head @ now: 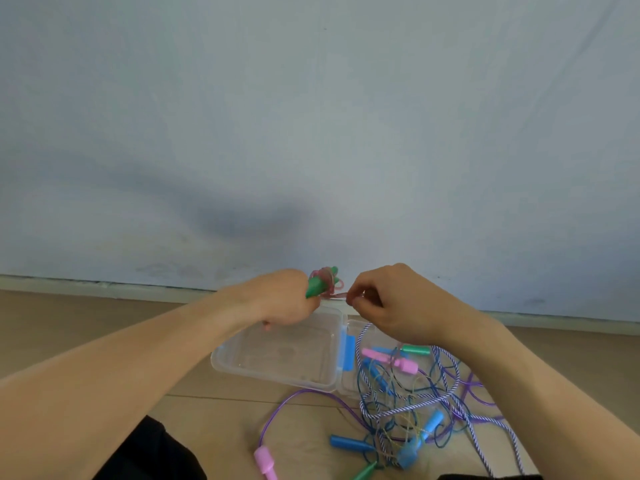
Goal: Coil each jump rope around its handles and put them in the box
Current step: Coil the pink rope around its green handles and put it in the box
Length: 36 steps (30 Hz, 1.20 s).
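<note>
My left hand grips a pair of green handles with pink rope coiled around their upper part. My right hand pinches the loose end of that pink rope just to the right of the handles. Both hands hover above the far edge of a clear plastic box, which lies open on the floor with its lid folded out to the right on blue hinges. A tangle of other jump ropes lies to the right of the box.
The tangle holds pink handles, blue handles, a green handle, a striped blue-white rope and a purple rope ending in a pink handle. A pale wall and skirting board stand just behind.
</note>
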Tool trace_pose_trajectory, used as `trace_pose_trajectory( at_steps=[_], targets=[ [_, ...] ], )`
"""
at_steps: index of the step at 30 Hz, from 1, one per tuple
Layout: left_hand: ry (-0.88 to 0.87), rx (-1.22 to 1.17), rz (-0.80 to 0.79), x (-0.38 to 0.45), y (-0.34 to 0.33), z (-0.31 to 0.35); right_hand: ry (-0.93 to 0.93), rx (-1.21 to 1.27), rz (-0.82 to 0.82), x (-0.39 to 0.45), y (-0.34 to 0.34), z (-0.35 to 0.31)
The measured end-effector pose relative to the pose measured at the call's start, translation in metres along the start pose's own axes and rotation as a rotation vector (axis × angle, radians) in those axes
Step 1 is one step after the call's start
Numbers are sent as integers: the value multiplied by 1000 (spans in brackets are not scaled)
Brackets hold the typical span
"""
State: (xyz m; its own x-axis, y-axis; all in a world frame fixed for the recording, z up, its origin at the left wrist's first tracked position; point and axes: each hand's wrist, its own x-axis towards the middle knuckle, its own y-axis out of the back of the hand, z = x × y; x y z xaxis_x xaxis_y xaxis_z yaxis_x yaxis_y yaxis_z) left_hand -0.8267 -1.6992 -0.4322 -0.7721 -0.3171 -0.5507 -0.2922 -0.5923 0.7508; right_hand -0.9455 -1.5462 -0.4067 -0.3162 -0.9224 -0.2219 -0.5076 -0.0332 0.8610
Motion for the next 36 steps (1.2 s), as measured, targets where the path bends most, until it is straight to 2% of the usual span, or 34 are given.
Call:
trace_pose_trajectory(
  at_steps=[3,5,7,10,13,15,19,24,28,32,36],
  targets=[
    [-38,326,-89,-10,-7,13,104,8,48,0,2,3],
    [-157,389,-187,-13,-16,21,142,62,48,2,-1,7],
    [-309,320,-223,-17,-26,27,106,179,64,3,-2,11],
    [-471,222,-184,-21,-32,33,28,309,15,2,-1,23],
    [-535,102,-129,-19,-29,29,-47,401,-42,1,1,35],
    [-551,-72,-72,-18,-26,24,-71,483,-60,2,1,36],
    [-505,-537,154,-17,-14,21,-71,688,-16,5,4,28],
    [-380,-984,77,-16,-6,15,-96,649,67,10,-2,18],
    [-260,-1115,110,-12,-5,10,-98,636,121,12,-13,15],
    [-330,-1273,101,-15,-1,13,-39,613,91,12,-12,8],
    [-246,-1291,294,-10,0,14,-42,624,91,11,-3,9]
  ],
)
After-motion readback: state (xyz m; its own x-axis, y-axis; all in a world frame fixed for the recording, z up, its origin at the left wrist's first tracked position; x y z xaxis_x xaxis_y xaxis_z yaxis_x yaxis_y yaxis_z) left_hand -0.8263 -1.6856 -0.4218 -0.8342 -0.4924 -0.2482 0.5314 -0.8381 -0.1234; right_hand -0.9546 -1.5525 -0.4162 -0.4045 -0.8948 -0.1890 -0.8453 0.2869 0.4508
